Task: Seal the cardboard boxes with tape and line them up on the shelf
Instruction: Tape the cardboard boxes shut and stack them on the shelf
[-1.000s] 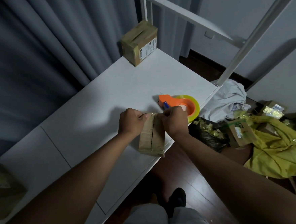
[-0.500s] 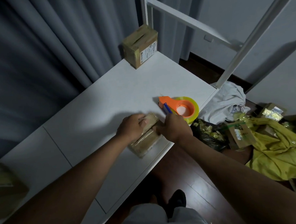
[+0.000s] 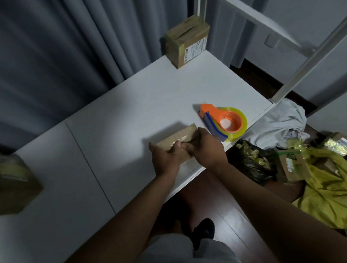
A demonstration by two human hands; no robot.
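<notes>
Box: small flat cardboard box [image 3: 181, 138] lay at the desk [image 3: 110, 123] front edge.
Hands: left hand [image 3: 166, 155] pressed flat; right hand [image 3: 205, 147] curled, pinching its end.
Handling: looked light, stiff; best held by the short ends.

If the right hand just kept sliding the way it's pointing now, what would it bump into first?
The right hand points up and left along the small cardboard box, where the left hand's fingers already lie against it. It would probably meet those first; beyond them lies bare white shelf top.
</notes>
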